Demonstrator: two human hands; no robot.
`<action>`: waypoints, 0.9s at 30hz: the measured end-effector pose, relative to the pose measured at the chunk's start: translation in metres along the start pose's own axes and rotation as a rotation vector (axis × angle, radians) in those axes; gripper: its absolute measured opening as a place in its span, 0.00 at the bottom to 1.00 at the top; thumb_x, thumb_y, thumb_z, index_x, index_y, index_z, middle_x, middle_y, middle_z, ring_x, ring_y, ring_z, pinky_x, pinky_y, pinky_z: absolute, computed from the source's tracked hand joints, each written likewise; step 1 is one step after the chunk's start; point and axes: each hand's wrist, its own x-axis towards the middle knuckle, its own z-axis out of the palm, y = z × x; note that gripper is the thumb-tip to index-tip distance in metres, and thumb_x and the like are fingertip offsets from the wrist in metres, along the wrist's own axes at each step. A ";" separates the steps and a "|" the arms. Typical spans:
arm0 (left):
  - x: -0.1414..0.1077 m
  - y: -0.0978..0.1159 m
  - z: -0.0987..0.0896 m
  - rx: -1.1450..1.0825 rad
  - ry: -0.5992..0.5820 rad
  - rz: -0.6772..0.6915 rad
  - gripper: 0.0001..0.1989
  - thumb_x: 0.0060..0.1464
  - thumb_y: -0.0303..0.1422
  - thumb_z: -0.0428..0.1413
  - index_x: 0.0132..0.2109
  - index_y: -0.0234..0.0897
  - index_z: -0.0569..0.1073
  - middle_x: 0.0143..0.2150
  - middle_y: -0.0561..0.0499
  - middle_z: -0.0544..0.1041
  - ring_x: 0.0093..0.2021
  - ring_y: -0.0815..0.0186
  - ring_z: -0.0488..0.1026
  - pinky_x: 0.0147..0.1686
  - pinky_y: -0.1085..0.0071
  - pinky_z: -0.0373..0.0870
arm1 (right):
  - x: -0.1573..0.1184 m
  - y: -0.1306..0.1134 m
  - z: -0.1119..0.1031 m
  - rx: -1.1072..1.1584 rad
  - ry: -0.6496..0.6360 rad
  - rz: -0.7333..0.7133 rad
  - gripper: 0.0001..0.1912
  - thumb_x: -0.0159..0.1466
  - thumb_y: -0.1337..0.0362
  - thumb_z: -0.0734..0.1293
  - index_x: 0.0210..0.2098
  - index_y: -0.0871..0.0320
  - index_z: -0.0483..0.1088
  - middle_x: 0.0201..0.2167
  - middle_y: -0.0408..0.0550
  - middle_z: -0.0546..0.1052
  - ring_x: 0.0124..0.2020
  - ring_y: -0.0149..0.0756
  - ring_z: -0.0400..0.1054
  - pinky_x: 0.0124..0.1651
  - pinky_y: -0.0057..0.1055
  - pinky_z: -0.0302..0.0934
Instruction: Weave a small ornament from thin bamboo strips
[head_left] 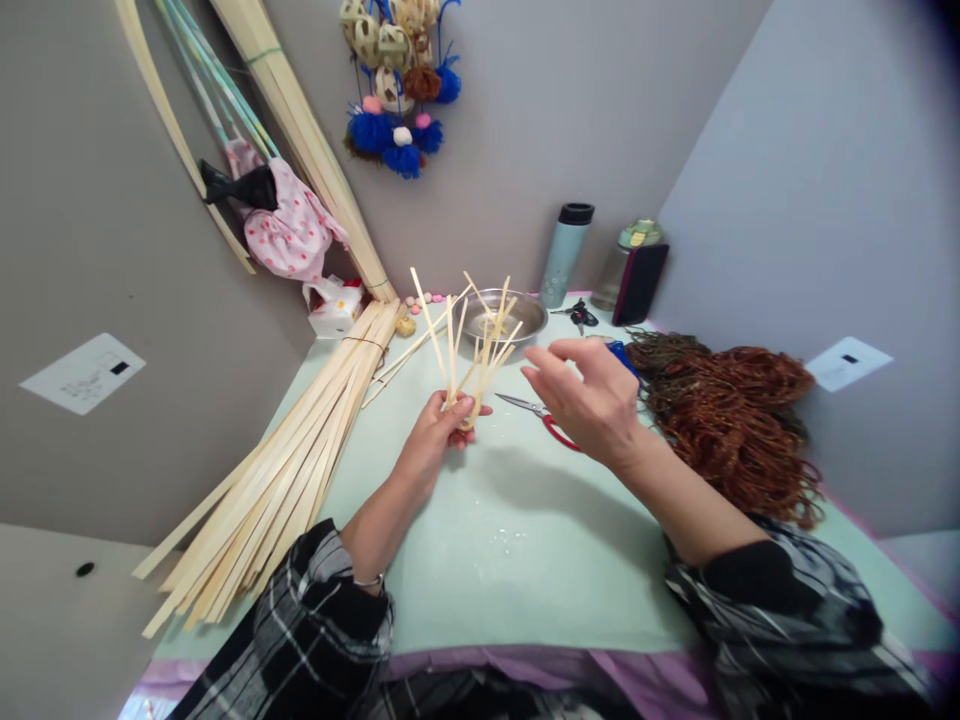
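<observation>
My left hand (442, 430) is closed around the lower part of a small woven piece of bamboo strips (471, 408), whose loose ends fan upward above the table. To its right, my right hand (585, 395) is raised over the table, fingers bent and slightly apart, with nothing visible in it. Below and behind that hand lie scissors with red handles (559, 432), partly hidden by it. A metal bowl (529, 318) stands behind the strips, with some strip ends overlapping it in view.
Long bamboo strips (300, 460) lie at the left. Brown cord (739, 430) is heaped at the right. At the back stand a blue tumbler (566, 258), a bottle (611, 275) and a phone (641, 285), near small black scissors (581, 315). Woven balls (394, 45) hang on the wall.
</observation>
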 end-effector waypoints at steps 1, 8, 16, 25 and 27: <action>0.000 0.000 0.000 0.002 -0.005 0.006 0.21 0.52 0.47 0.63 0.43 0.36 0.68 0.43 0.44 0.81 0.26 0.74 0.67 0.26 0.74 0.59 | 0.001 0.001 0.000 0.015 -0.036 -0.032 0.16 0.70 0.69 0.62 0.55 0.50 0.70 0.42 0.49 0.76 0.42 0.39 0.70 0.46 0.36 0.66; -0.002 0.001 0.001 -0.009 -0.053 0.013 0.21 0.54 0.49 0.62 0.42 0.37 0.71 0.44 0.44 0.81 0.26 0.74 0.65 0.26 0.73 0.60 | 0.010 0.000 0.009 0.053 -0.080 -0.164 0.15 0.70 0.73 0.57 0.45 0.56 0.74 0.41 0.52 0.76 0.41 0.39 0.69 0.44 0.36 0.66; -0.001 0.010 -0.006 -0.143 -0.153 0.052 0.22 0.47 0.35 0.69 0.50 0.40 0.77 0.53 0.47 0.76 0.47 0.64 0.76 0.55 0.64 0.70 | 0.004 -0.001 0.022 0.162 0.014 0.012 0.14 0.70 0.72 0.60 0.48 0.53 0.73 0.43 0.50 0.77 0.43 0.37 0.71 0.45 0.33 0.69; 0.002 0.009 -0.009 -0.079 -0.143 0.104 0.26 0.46 0.32 0.69 0.53 0.40 0.75 0.50 0.47 0.78 0.45 0.62 0.79 0.54 0.62 0.71 | 0.013 -0.027 0.018 0.505 0.099 0.353 0.08 0.70 0.66 0.64 0.41 0.53 0.77 0.39 0.49 0.77 0.41 0.37 0.72 0.45 0.36 0.70; 0.005 0.007 -0.009 -0.079 -0.133 0.124 0.26 0.44 0.32 0.70 0.52 0.39 0.72 0.50 0.46 0.79 0.44 0.63 0.80 0.53 0.62 0.71 | 0.016 -0.033 0.017 0.642 0.084 0.449 0.07 0.69 0.64 0.65 0.40 0.54 0.77 0.38 0.49 0.77 0.40 0.37 0.72 0.44 0.36 0.71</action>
